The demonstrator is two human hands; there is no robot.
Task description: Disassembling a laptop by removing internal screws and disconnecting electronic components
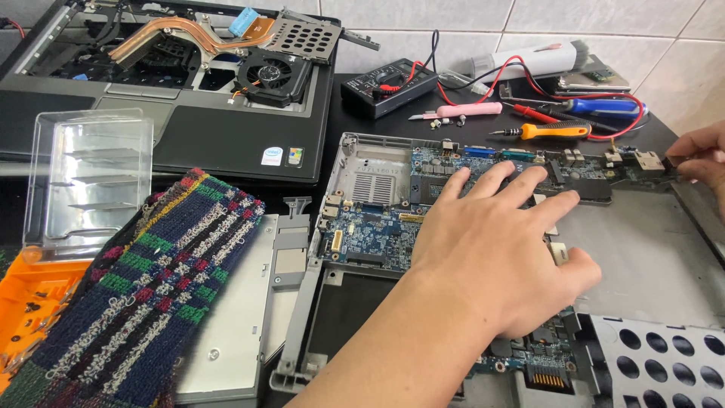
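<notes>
**Laptop stripped down, motherboard still seated in its base**

The dismantling is judged well advanced. At 11 o'clock the opened laptop chassis (174,113) is seen with its keyboard gone and its copper heat pipe (189,34) and fan (273,73) laid bare. Across the centre, from 9 to 3 o'clock, the blue motherboard (377,219) is still held in the grey base tray (649,257); its lifting out appears to remain undone.

The left hand (498,257) is laid flat on the board, fingers spread, nothing gripped. At 3 o'clock the right hand (702,155) is only partly seen; its fingertips are pinched on a small dark part at the board's corner.

At 8 o'clock a plaid cloth (143,295) is draped over a silver drive (234,317). At 9 o'clock a clear plastic blister package (87,177) is stood above an orange case (30,302). Two small square stickers (283,156), one pale and one dark, are stuck on the chassis palm rest. At 1 o'clock a multimeter (387,87) and an orange-handled screwdriver (544,131) are laid.
</notes>
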